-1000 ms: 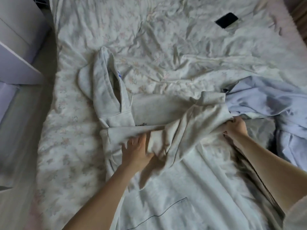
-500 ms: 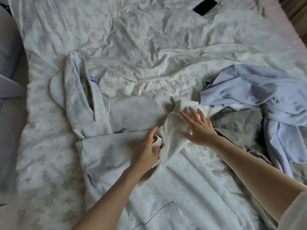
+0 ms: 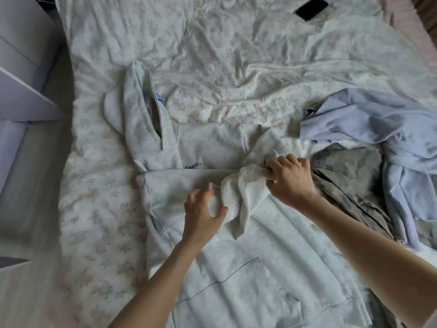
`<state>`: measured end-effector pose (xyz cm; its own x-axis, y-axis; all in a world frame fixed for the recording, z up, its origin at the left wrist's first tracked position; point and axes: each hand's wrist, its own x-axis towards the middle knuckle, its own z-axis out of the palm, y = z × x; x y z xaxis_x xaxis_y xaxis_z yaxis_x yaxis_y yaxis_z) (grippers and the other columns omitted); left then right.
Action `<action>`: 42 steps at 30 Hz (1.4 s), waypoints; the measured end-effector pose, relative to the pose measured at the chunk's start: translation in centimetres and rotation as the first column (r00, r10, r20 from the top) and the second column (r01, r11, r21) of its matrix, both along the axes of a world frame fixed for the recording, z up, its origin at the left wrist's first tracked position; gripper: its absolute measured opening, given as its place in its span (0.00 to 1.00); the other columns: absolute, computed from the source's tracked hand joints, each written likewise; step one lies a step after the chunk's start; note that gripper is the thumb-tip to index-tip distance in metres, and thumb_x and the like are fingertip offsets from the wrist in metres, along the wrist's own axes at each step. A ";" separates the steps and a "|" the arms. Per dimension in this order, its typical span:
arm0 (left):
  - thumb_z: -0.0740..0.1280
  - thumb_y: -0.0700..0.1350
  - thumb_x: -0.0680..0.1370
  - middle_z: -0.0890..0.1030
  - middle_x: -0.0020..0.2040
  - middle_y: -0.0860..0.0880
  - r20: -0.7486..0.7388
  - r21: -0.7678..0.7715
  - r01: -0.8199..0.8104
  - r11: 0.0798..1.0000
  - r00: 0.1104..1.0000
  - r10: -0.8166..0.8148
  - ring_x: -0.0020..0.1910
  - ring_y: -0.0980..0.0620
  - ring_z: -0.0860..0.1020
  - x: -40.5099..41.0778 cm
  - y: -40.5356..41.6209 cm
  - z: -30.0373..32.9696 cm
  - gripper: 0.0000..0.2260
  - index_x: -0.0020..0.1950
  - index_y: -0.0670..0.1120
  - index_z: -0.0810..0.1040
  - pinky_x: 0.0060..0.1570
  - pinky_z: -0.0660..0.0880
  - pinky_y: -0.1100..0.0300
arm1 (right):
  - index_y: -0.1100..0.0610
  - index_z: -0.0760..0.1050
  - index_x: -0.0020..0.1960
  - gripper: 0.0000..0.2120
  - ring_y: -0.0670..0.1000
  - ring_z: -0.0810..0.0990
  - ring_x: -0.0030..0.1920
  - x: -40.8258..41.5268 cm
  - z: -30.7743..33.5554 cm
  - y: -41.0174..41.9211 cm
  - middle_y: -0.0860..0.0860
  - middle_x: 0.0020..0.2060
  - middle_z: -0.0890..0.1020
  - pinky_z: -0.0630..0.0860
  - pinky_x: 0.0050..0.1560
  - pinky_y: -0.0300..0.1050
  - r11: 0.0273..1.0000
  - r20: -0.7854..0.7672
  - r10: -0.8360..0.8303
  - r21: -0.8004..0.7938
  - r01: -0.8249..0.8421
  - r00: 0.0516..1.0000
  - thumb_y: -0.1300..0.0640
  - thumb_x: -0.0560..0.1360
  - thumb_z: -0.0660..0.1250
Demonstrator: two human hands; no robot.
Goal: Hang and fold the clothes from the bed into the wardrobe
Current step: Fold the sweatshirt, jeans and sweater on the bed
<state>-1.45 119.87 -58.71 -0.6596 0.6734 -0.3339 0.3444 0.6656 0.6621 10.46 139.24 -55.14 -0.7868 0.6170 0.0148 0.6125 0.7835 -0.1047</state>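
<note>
A pale grey hoodie (image 3: pixel 238 252) lies spread on the bed, its hood (image 3: pixel 144 119) at the left and its front pocket nearest me. One sleeve (image 3: pixel 246 192) is bunched across the chest. My left hand (image 3: pixel 201 214) grips the lower part of that bunched sleeve. My right hand (image 3: pixel 289 179) grips its cuff end, fingers curled into the cloth. A light blue garment (image 3: pixel 378 124) and a washed grey denim piece (image 3: pixel 350 176) lie to the right of the hoodie.
The bed carries a crumpled floral sheet (image 3: pixel 236 67). A black phone (image 3: pixel 311 8) lies near the far edge. White furniture (image 3: pixel 21 74) stands at the left, beyond the floor strip beside the bed.
My right hand has gone from lying flat on the sleeve cuff to gripping it. The sleeve has been gathered toward the hoodie's middle. My left hand has kept its hold.
</note>
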 end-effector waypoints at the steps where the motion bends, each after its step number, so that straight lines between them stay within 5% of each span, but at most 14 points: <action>1: 0.69 0.58 0.69 0.69 0.66 0.45 0.046 0.011 -0.027 1.000 0.999 0.027 0.67 0.46 0.62 0.2 -0.4 0.3 0.28 0.65 0.45 0.71 0.64 0.58 0.59 | 0.58 0.77 0.43 0.12 0.59 0.78 0.43 0.0 0.5 -0.8 0.54 0.38 0.80 0.71 0.47 0.57 1.000 -0.024 0.023 0.002 -0.023 0.999 0.61 0.60 0.73; 8: 0.73 0.54 0.69 0.49 0.77 0.47 -0.078 0.041 0.179 0.983 0.981 -0.176 0.76 0.43 0.47 2.4 -1.5 2.0 0.36 0.74 0.53 0.62 0.71 0.51 0.46 | 0.52 0.69 0.46 0.16 0.55 0.70 0.46 3.4 0.9 -7.4 0.52 0.47 0.72 0.67 0.45 0.47 0.980 -0.390 0.031 -0.172 -0.105 0.920 0.64 0.62 0.70; 12: 0.64 0.52 0.70 0.71 0.65 0.48 -0.287 0.281 0.282 0.918 0.937 -0.200 0.63 0.45 0.70 3.6 -1.5 2.9 0.15 0.55 0.53 0.80 0.60 0.69 0.41 | 0.60 0.72 0.42 0.07 0.49 0.73 0.48 5.6 0.9 -9.0 0.55 0.54 0.70 0.70 0.48 0.37 0.853 -0.428 -0.069 -0.493 -0.169 0.901 0.57 0.69 0.68; 15: 0.62 0.41 0.70 0.72 0.50 0.55 -0.312 0.362 0.255 0.897 0.940 -0.141 0.49 0.53 0.72 3.9 -2.4 3.1 0.13 0.47 0.49 0.84 0.46 0.75 0.56 | 0.58 0.72 0.44 0.08 0.42 0.74 0.39 6.6 2.1 -9.1 0.51 0.44 0.76 0.71 0.42 0.37 0.706 -0.271 -0.170 -0.704 -0.075 0.947 0.54 0.70 0.59; 18: 0.59 0.36 0.70 0.72 0.48 0.57 -0.216 0.389 0.262 0.883 0.958 -0.189 0.47 0.59 0.74 3.9 -4.3 2.7 0.16 0.49 0.45 0.84 0.40 0.74 0.64 | 0.54 0.67 0.57 0.09 0.51 0.78 0.34 6.4 2.3 -8.6 0.50 0.35 0.81 0.73 0.41 0.47 0.686 -0.104 -0.188 -0.725 0.055 0.977 0.61 0.77 0.58; 21: 0.56 0.37 0.71 0.73 0.48 0.57 -0.217 0.373 0.290 0.881 0.951 -0.220 0.45 0.58 0.75 3.4 -6.1 2.5 0.17 0.46 0.43 0.84 0.40 0.76 0.61 | 0.45 0.59 0.73 0.21 0.55 0.81 0.40 4.8 2.4 -8.7 0.52 0.37 0.84 0.77 0.44 0.50 0.830 0.104 -0.005 -0.555 0.062 0.995 0.53 0.80 0.55; 24: 0.57 0.33 0.70 0.75 0.45 0.56 -0.336 0.338 0.416 0.844 0.891 -0.305 0.45 0.55 0.74 3.0 -6.9 2.9 0.16 0.45 0.43 0.84 0.36 0.78 0.59 | 0.43 0.74 0.64 0.15 0.53 0.81 0.44 2.5 3.3 -8.5 0.48 0.39 0.82 0.76 0.43 0.46 0.941 0.029 -0.040 -0.336 0.047 0.999 0.48 0.79 0.59; 26: 0.59 0.32 0.69 0.79 0.42 0.53 -0.371 0.321 0.475 0.819 0.859 -0.353 0.46 0.54 0.74 3.3 -7.2 3.1 0.16 0.46 0.43 0.84 0.38 0.77 0.63 | 0.45 0.76 0.61 0.15 0.51 0.78 0.47 1.3 3.6 -8.5 0.45 0.42 0.77 0.72 0.43 0.43 0.918 -0.020 0.020 -0.395 -0.026 1.000 0.44 0.76 0.63; 30: 0.63 0.32 0.68 0.78 0.36 0.49 -0.303 0.361 0.342 0.868 0.923 -0.237 0.39 0.57 0.75 3.9 -8.2 3.1 0.10 0.40 0.45 0.78 0.37 0.74 0.64 | 0.49 0.69 0.68 0.28 0.53 0.73 0.60 0.1 1.6 -10.4 0.49 0.61 0.73 0.72 0.55 0.47 0.754 0.251 0.246 -0.657 -0.022 0.936 0.40 0.71 0.67; 32: 0.60 0.36 0.70 0.77 0.35 0.50 -0.284 0.343 0.330 0.880 0.929 -0.237 0.36 0.57 0.74 4.0 -9.0 2.9 0.08 0.41 0.50 0.73 0.33 0.74 0.62 | 0.52 0.72 0.64 0.20 0.55 0.74 0.60 0.3 0.1 -11.3 0.49 0.61 0.74 0.72 0.51 0.47 0.783 0.360 0.268 -0.622 0.016 0.893 0.45 0.75 0.64; 34: 0.58 0.38 0.70 0.77 0.36 0.49 -0.264 0.311 0.319 0.895 0.934 -0.241 0.36 0.57 0.75 3.7 -9.9 2.7 0.08 0.41 0.51 0.71 0.34 0.75 0.61 | 0.53 0.74 0.59 0.13 0.57 0.76 0.56 0.5 -0.3 -11.2 0.52 0.55 0.78 0.70 0.47 0.47 0.805 0.360 0.174 -0.588 0.079 0.916 0.51 0.78 0.60; 37: 0.58 0.36 0.68 0.79 0.38 0.49 -0.141 0.350 0.057 0.935 0.990 -0.008 0.39 0.54 0.76 1.6 -9.7 3.0 0.11 0.42 0.48 0.76 0.40 0.72 0.63 | 0.59 0.76 0.52 0.09 0.57 0.78 0.45 0.8 0.8 -8.6 0.57 0.43 0.80 0.71 0.44 0.46 0.702 0.041 -0.229 -0.685 0.194 0.973 0.63 0.75 0.59; 40: 0.57 0.33 0.67 0.80 0.40 0.49 -0.088 0.421 -0.220 0.880 0.956 0.281 0.41 0.48 0.78 -1.2 -7.5 5.2 0.12 0.43 0.43 0.77 0.43 0.73 0.56 | 0.60 0.75 0.47 0.08 0.50 0.72 0.29 1.4 3.7 -4.6 0.52 0.30 0.75 0.69 0.26 0.39 0.548 -0.175 -0.644 -0.785 0.290 0.745 0.66 0.75 0.58; 42: 0.58 0.31 0.68 0.80 0.41 0.46 -0.185 0.417 -0.193 0.888 0.939 0.291 0.43 0.46 0.77 -2.5 -5.9 6.8 0.11 0.43 0.41 0.77 0.43 0.71 0.58 | 0.61 0.72 0.45 0.07 0.50 0.70 0.26 1.7 5.5 -2.0 0.54 0.30 0.73 0.67 0.21 0.36 0.436 -0.234 -0.831 -0.837 0.330 0.505 0.64 0.77 0.56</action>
<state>-3.98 113.95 -51.89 -0.8445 0.5250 0.1062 0.3842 0.4557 0.8029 12.14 137.23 -49.61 -0.1815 0.9281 -0.3251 0.4845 -0.2033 -0.8508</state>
